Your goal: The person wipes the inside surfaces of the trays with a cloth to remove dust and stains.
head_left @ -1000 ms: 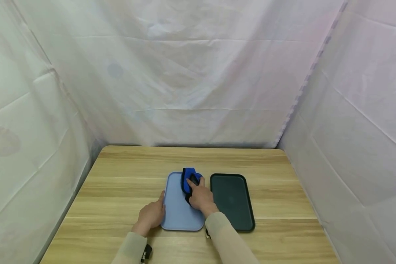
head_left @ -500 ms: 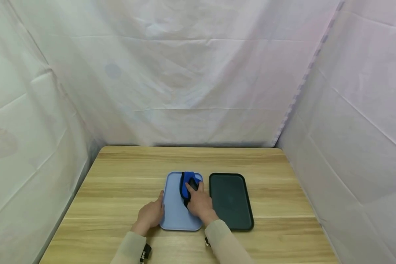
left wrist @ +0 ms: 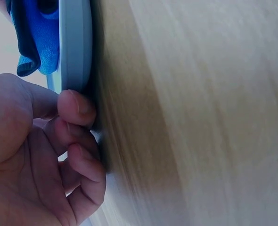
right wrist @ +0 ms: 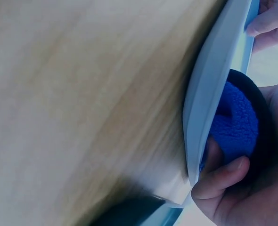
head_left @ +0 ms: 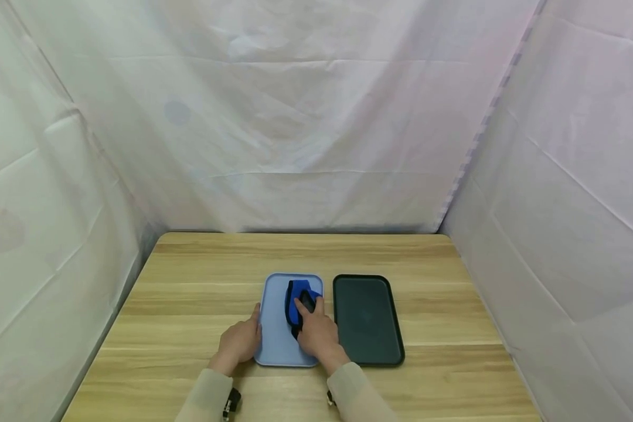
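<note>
A light blue tray (head_left: 279, 351) lies on the wooden table. My left hand (head_left: 240, 341) grips its left rim, with the index finger along the edge. In the left wrist view, curled fingertips (left wrist: 77, 109) sit right at the tray's outer side. My right hand (head_left: 319, 337) holds a bunched blue cloth (head_left: 295, 302) with black edging down on the tray, right of its middle. Soft blue pile and a broad black border show on the cloth (right wrist: 235, 122) in the right wrist view, with fingers curled against it. Part of the cloth is hidden under the hand.
Just right of the blue tray lies a dark green tray (head_left: 368, 322). Both rest on the wood-grain table (head_left: 190, 281). White sheeting (head_left: 306, 129) hangs behind the table and along both sides.
My right hand has drawn the cloth back toward me over the blue tray, away from its far rim. The left hand stays at the tray's left edge.
</note>
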Motion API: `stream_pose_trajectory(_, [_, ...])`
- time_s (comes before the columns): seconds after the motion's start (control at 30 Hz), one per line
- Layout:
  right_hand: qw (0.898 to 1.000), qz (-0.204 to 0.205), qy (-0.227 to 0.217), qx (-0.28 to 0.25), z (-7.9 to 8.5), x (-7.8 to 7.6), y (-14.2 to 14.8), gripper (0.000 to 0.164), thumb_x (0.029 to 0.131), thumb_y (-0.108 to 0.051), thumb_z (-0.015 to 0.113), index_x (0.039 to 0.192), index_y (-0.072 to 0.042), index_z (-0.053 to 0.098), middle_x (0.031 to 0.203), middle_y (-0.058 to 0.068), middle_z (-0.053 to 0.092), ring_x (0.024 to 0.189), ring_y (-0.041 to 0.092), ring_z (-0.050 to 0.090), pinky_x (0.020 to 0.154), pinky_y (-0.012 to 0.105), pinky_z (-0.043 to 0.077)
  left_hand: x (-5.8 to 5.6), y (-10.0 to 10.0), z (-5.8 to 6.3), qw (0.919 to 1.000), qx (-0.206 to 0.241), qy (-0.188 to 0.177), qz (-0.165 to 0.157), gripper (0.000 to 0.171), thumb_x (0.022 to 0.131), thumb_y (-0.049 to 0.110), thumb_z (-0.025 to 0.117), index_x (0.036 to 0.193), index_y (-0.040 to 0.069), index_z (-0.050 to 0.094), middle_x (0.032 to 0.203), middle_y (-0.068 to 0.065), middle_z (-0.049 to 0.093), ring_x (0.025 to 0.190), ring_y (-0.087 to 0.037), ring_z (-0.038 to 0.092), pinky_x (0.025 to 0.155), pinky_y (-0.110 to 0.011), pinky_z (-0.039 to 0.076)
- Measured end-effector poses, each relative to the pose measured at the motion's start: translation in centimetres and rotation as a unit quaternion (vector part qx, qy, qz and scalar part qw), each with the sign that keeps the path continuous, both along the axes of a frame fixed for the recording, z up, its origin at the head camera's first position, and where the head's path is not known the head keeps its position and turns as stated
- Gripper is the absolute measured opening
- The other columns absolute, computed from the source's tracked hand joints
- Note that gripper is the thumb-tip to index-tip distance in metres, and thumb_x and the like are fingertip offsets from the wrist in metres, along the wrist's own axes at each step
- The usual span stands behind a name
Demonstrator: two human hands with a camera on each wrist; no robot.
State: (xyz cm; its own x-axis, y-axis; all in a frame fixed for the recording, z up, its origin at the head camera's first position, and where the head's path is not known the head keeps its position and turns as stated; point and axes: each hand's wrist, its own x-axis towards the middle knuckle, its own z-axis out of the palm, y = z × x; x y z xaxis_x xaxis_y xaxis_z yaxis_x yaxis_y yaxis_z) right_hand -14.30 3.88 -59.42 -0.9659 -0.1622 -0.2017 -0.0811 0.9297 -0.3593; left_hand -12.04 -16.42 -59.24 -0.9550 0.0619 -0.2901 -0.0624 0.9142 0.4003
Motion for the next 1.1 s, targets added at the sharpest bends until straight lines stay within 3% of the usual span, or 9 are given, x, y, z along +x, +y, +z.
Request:
stream_pose_trajectory(0.27, [1.000, 0.015, 0.023, 0.009, -0.2, 0.5, -0.2, 0.077, 0.092, -0.024, 0.075, 0.159, -0.041, 0.040, 0.157, 0.026, 0.032, 0.057, 0.022, 0.051, 0.047, 0.035, 0.040, -0.1, -0.1, 0.2, 1.0000, -0.007, -0.005, -0.005, 0.060, 0.108, 0.021, 0.048, 0.161, 0.001, 0.032, 0.069, -0.010, 0.062, 0.059, -0.021, 0.054, 0.054, -0.037, 0.044])
stream_pose_trajectory(0.67, [0.999, 0.026, 0.034, 0.029, -0.3, 0.3, -1.1, 0.077, 0.092, -0.027, 0.077, 0.158, -0.042, 0.040, 0.157, 0.026, 0.033, 0.060, 0.025, 0.057, 0.048, 0.037, 0.045, -0.3, -0.2, 0.0, 0.9999, -0.003, -0.005, -0.009, 0.061, 0.107, 0.020, 0.048, 0.162, 0.001, 0.030, 0.070, -0.009, 0.062, 0.058, -0.021, 0.053, 0.054, -0.036, 0.042])
stream_pose_trajectory(0.9, [0.999, 0.031, 0.026, 0.033, 0.0, 0.1, -2.3, 0.077, 0.092, -0.029, 0.076, 0.159, -0.041, 0.040, 0.156, 0.025, 0.035, 0.062, 0.025, 0.058, 0.050, 0.040, 0.048, -0.4, -0.2, 0.1, 0.9999, -0.002, -0.004, -0.010, 0.061, 0.107, 0.020, 0.049, 0.161, 0.001, 0.031, 0.080, -0.014, 0.069, 0.062, -0.021, 0.054, 0.058, -0.039, 0.046])
stream_pose_trajectory(1.1, [0.999, 0.034, 0.017, 0.033, -0.1, -0.2, -3.1, 0.078, 0.092, -0.030, 0.077, 0.159, -0.041, 0.039, 0.157, 0.026, 0.034, 0.064, 0.026, 0.059, 0.055, 0.042, 0.051, -0.4, -0.3, -0.1, 1.0000, 0.000, -0.002, -0.010, 0.060, 0.107, 0.019, 0.049, 0.161, 0.001, 0.031, 0.077, -0.013, 0.067, 0.062, -0.021, 0.054, 0.058, -0.039, 0.045])
